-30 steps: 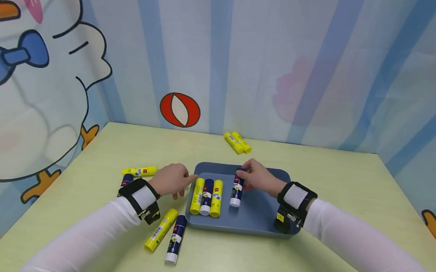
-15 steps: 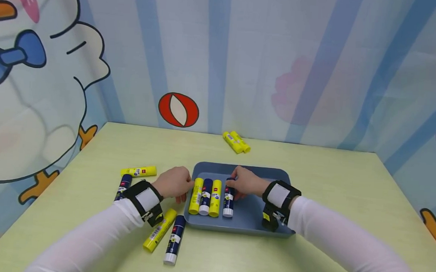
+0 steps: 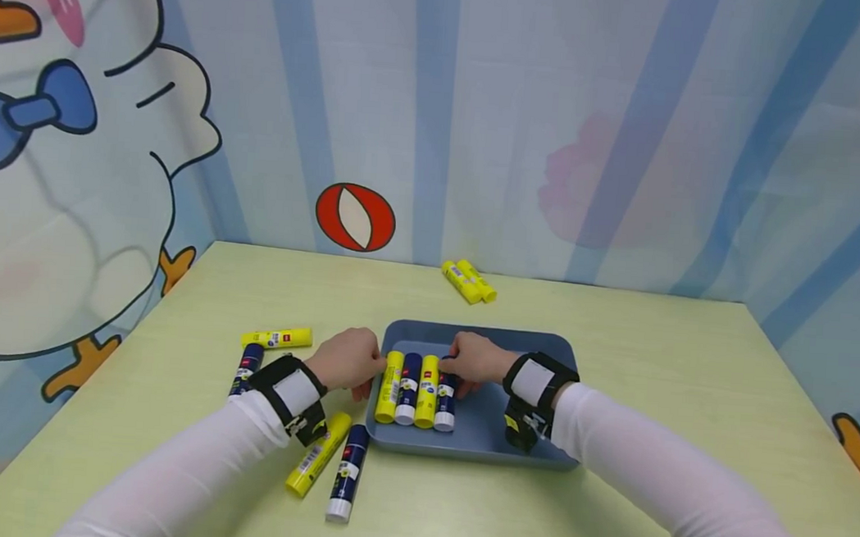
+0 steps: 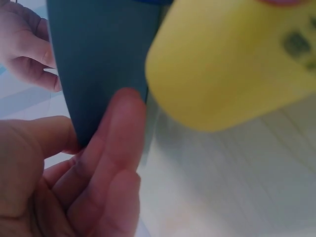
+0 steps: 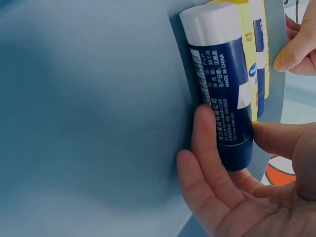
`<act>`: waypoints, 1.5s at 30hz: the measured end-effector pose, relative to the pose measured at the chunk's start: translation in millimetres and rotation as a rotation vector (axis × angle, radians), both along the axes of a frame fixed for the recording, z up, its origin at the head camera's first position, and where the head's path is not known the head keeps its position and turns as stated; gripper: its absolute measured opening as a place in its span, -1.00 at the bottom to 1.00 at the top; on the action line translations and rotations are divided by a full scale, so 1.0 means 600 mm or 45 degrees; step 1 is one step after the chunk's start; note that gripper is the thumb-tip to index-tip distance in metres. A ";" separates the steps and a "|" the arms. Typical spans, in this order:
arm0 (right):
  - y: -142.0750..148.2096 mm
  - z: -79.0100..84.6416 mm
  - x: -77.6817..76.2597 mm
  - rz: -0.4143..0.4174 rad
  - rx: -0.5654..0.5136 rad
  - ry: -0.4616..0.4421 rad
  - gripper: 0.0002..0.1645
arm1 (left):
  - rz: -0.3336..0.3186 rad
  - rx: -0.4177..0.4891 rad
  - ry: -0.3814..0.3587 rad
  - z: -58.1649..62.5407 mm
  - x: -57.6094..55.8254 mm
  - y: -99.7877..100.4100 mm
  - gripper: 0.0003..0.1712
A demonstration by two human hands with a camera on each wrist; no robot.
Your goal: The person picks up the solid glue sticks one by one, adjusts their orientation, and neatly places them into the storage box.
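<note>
Between pinching right fingers [image 5: 204, 136] lies a navy glue stick [image 5: 228, 91], apparently resting on the tray [image 3: 480, 436].

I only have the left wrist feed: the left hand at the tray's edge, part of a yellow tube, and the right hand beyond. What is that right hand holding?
Observer: The right hand holds a dark blue tube with a white end, inside the tray.
Operator: What else is in there?
Observer: Three more, to its left in the head view. From the left: a yellow tube, a blue-and-white tube and another yellow tube.
Operator: Anything past the tray, on the far side?
Observer: Yes, two yellow sticks lie close together near the far edge of the table.
</note>
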State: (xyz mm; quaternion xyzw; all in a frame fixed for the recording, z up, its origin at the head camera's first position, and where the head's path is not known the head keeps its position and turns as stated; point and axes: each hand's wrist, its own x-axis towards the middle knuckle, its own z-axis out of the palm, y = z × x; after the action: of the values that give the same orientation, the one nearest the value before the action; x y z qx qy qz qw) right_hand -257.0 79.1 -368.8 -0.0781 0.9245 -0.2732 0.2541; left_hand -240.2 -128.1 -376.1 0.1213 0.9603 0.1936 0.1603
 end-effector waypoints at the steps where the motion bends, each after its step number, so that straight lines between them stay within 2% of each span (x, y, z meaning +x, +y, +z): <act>1: -0.001 -0.001 -0.001 0.005 0.010 0.007 -0.73 | 0.000 -0.004 -0.002 0.000 -0.001 0.000 -0.59; 11: -0.004 -0.006 -0.010 0.057 0.038 -0.001 -0.68 | 0.009 -0.013 -0.034 0.002 -0.004 -0.003 -0.60; 18: 0.012 0.017 -0.032 0.230 0.095 -0.005 -0.58 | 0.022 -0.003 -0.046 -0.001 -0.006 -0.003 -0.62; 23: 0.040 0.043 -0.069 0.280 0.035 0.150 -0.58 | 0.023 0.007 -0.057 -0.006 -0.006 -0.001 -0.61; 26: 0.058 0.054 -0.093 0.242 -0.039 0.294 -0.60 | 0.018 0.018 -0.058 -0.009 -0.007 0.000 -0.63; 28: 0.069 0.053 -0.110 0.214 -0.036 0.399 -0.61 | 0.017 0.015 -0.054 -0.009 -0.007 0.000 -0.62; 32: 0.086 0.037 -0.141 0.205 0.104 0.548 -0.55 | 0.017 0.017 -0.056 -0.009 -0.009 -0.001 -0.62; 34: 0.092 0.027 -0.155 0.226 0.189 0.573 -0.47 | 0.021 0.023 -0.062 -0.007 -0.009 -0.002 -0.62; 40: 0.091 0.012 -0.176 0.239 0.369 0.481 -0.20 | 0.037 0.039 -0.069 -0.002 -0.006 -0.001 -0.63; 45: 0.081 0.013 -0.178 0.244 0.456 0.416 -0.15 | 0.024 0.028 -0.055 0.002 -0.005 -0.001 -0.62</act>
State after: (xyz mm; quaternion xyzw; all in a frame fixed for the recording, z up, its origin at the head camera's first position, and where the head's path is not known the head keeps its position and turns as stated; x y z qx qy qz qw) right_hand -363.5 127.4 -361.2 -0.1624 0.9753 -0.0637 0.1358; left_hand -243.2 -128.8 -375.1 0.1096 0.9555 0.2080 0.1780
